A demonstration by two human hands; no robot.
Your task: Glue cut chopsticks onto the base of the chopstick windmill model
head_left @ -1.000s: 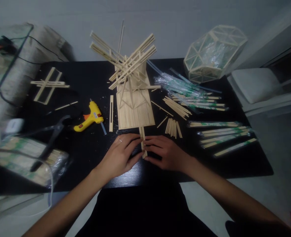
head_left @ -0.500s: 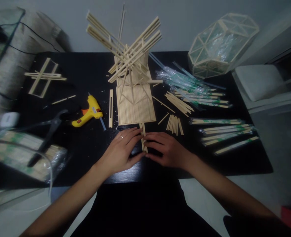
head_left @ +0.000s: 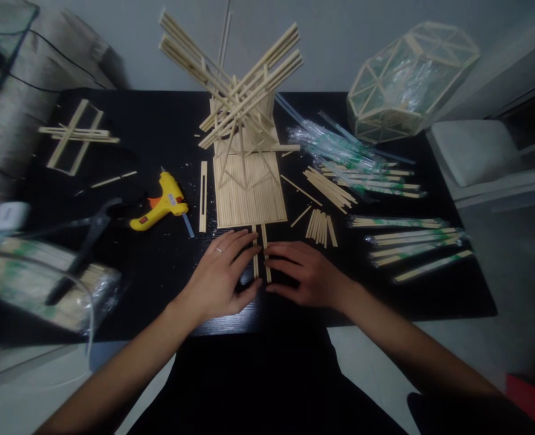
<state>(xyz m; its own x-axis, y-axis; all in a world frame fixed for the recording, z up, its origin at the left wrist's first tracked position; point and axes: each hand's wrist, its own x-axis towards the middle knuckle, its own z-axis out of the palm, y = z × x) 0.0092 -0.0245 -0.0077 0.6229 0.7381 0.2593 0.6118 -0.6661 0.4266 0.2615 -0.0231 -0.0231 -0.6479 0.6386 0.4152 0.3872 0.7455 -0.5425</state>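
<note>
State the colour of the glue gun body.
The glue gun body is yellow, showing best in the head view.

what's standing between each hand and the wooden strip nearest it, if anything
Nothing visible: the left hand touches the left wooden strip with its fingertips, and the right hand likewise meets the right wooden strip.

sticks: matt wood | glue gun: smooth plastic | tabletop: glossy

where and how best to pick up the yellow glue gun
By its handle, probably with the left hand from the near side: the yellow glue gun lies on its side, handle jutting leftward and nearer, nozzle pointing away.
</note>
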